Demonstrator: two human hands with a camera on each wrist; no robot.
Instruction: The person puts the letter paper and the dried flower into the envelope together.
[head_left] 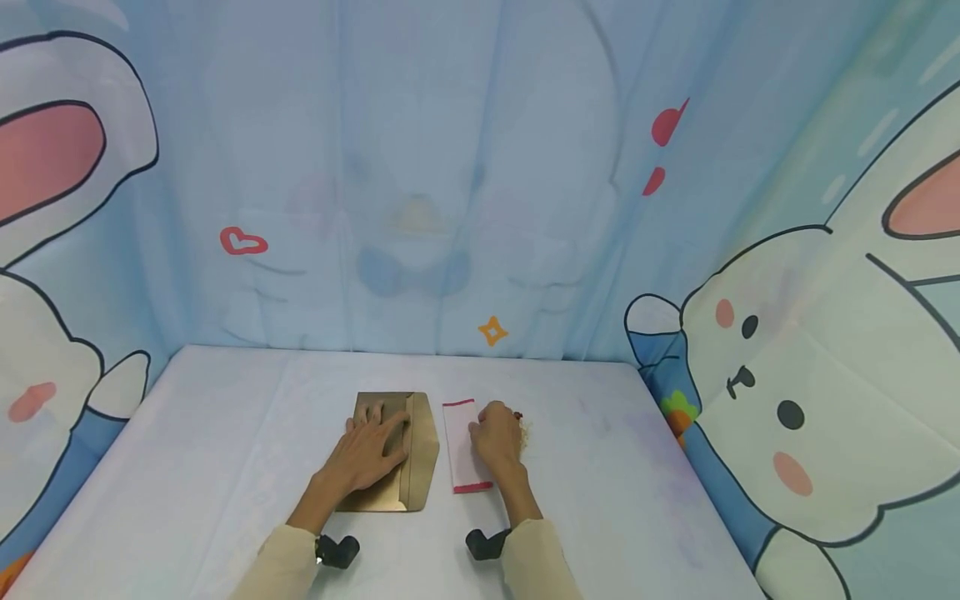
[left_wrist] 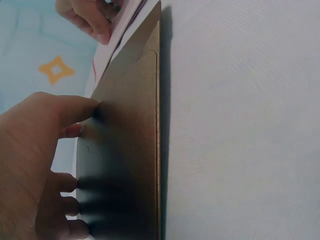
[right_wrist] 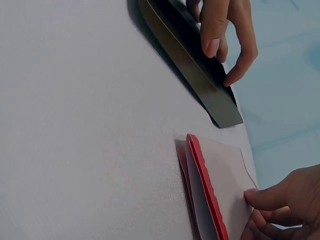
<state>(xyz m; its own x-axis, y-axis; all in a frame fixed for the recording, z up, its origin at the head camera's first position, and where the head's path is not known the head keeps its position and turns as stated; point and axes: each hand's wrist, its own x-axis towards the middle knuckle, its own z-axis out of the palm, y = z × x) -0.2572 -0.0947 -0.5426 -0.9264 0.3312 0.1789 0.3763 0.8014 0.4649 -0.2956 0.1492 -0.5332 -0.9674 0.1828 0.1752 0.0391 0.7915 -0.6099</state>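
Note:
A gold envelope (head_left: 423, 450) with a flap along its right side lies on the white-covered table. My left hand (head_left: 367, 452) rests on it, fingers spread across the surface; in the left wrist view the thumb and fingertips touch the envelope (left_wrist: 125, 130). Just right of it is a folded pale pink card (head_left: 459, 442) with red edges top and bottom. My right hand (head_left: 497, 435) pinches the card's right side. From the right wrist view, the thumb lies on top of the card (right_wrist: 225, 175), other fingers curl at its edge, and its layers stand slightly apart.
A small beige, stringy thing with a dark red bit (head_left: 523, 432) shows beside the right hand, mostly hidden by it. The white tabletop (head_left: 600, 483) meets a blue curtain (head_left: 420, 167) with printed rabbits at the back and sides.

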